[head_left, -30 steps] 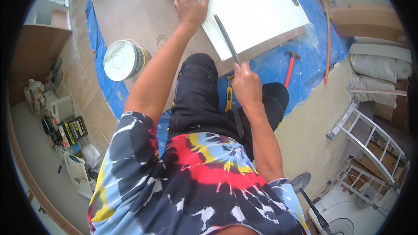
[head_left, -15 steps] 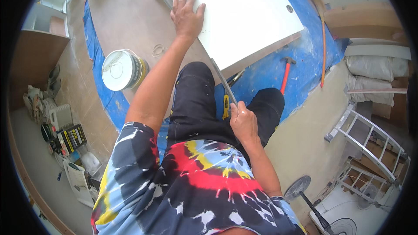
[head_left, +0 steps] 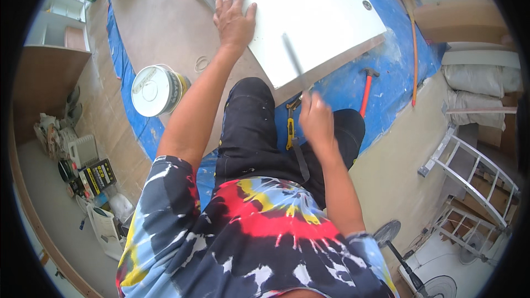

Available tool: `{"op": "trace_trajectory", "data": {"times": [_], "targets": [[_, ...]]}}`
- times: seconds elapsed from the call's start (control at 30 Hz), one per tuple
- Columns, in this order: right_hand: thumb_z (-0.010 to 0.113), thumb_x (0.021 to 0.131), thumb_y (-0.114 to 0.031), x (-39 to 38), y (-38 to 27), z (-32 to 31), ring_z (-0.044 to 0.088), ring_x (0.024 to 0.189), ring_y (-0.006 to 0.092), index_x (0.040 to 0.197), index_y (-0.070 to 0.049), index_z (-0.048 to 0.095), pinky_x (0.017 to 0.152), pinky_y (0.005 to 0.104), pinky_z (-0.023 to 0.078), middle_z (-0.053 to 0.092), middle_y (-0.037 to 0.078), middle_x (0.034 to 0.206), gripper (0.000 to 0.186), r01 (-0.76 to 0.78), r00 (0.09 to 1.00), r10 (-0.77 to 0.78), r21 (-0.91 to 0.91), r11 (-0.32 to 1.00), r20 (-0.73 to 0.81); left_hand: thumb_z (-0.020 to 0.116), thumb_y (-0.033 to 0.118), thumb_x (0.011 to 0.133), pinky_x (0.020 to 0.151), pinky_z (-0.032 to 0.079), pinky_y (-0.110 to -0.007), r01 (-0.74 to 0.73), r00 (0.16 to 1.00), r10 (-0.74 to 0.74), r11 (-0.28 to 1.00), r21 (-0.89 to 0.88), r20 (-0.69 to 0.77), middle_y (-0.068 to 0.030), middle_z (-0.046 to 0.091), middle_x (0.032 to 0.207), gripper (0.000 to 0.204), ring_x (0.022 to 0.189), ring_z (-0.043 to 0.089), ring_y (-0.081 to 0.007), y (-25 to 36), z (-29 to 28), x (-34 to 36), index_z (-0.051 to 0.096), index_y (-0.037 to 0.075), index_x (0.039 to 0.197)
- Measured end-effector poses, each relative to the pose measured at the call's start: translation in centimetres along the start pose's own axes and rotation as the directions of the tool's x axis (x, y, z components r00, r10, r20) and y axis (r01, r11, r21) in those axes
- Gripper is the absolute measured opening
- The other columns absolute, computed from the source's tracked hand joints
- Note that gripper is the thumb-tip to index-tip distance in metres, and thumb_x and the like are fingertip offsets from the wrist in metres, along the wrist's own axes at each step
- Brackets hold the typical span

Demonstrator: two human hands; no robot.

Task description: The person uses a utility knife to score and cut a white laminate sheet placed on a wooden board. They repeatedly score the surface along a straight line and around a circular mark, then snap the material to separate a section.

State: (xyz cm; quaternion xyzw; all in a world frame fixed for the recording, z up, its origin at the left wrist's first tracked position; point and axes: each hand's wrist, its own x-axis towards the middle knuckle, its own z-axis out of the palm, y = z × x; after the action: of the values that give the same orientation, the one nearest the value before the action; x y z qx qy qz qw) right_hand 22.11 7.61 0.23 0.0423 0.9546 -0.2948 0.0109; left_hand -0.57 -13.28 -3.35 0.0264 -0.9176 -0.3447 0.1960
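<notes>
My left hand lies with fingers spread on the left edge of a large white panel. My right hand is closed round the near end of a long, flat, grey metal file, blurred by motion. The file's far end is over the panel's near corner; I cannot tell if it touches. Below the right hand, between my knees, are a yellow utility knife and a dark narrow strip. A hammer with a red handle lies beyond my right knee.
A white-lidded bucket stands left of my left arm. A blue sheet covers the floor under the panel. An orange pole lies at the right, near an aluminium ladder and a fan. Boxes and tools line the left wall.
My right hand has moved up and slightly right, swinging the file from the panel's near-left edge to over its corner. My left hand has stayed nearly in place.
</notes>
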Motion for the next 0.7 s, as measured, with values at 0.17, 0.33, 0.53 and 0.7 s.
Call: {"op": "trace_trajectory", "data": {"times": [0.17, 0.33, 0.53, 0.7], "targets": [[0.050, 0.107, -0.033, -1.1, 0.7, 0.2, 0.067, 0.072, 0.0517, 0.092, 0.000, 0.058, 0.063, 0.0601, 0.053, 0.065, 0.033, 0.074, 0.038, -0.084, 0.996, 0.085, -0.053, 0.995, 0.002, 0.062, 0.037, 0.099, 0.124, 0.017, -0.058, 0.001, 1.000, -0.001, 1.000, -0.003, 0.001, -0.0145, 0.043, 0.160, 0.048, 0.156, 0.021, -0.0371, 0.0, 0.0, 0.3, 0.063, 0.011, 0.140], [0.051, 0.107, -0.033, -1.1, 0.7, 0.9, 0.066, 0.073, 0.0528, 0.091, 0.000, 0.058, 0.064, 0.0615, 0.053, 0.066, 0.032, 0.074, 0.037, -0.043, 0.991, 0.044, -0.013, 0.999, 0.129, 0.059, 0.038, 0.100, 0.124, 0.017, -0.058, 0.017, 0.999, -0.017, 1.000, 0.021, 0.035, -0.0143, 0.041, 0.162, 0.050, 0.157, 0.019, -0.0366, 0.4, -0.3, 0.1, 0.061, 0.011, 0.142], [0.050, 0.107, -0.031, 0.9, 2.9, 1.4, 0.065, 0.077, 0.0547, 0.090, 0.002, 0.060, 0.065, 0.0604, 0.052, 0.064, 0.035, 0.078, 0.039, 0.064, 0.992, -0.061, 0.026, 0.998, -0.114, 0.057, 0.038, 0.101, 0.124, 0.017, -0.056, 0.035, 0.998, -0.038, 0.999, 0.036, 0.060, -0.0142, 0.040, 0.163, 0.051, 0.157, 0.018, -0.0357, 0.6, -0.4, 0.3, 0.059, 0.012, 0.145], [0.051, 0.106, -0.030, -0.2, 2.5, 1.0, 0.066, 0.075, 0.0543, 0.090, 0.001, 0.060, 0.066, 0.0620, 0.052, 0.064, 0.035, 0.075, 0.036, -0.061, 0.991, 0.057, 0.029, 0.998, 0.117, 0.056, 0.039, 0.102, 0.125, 0.016, -0.056, 0.016, 0.998, -0.019, 0.999, 0.040, 0.060, -0.0136, 0.038, 0.164, 0.051, 0.158, 0.017, -0.0363, 0.5, -0.5, 0.0, 0.058, 0.013, 0.146]]}}
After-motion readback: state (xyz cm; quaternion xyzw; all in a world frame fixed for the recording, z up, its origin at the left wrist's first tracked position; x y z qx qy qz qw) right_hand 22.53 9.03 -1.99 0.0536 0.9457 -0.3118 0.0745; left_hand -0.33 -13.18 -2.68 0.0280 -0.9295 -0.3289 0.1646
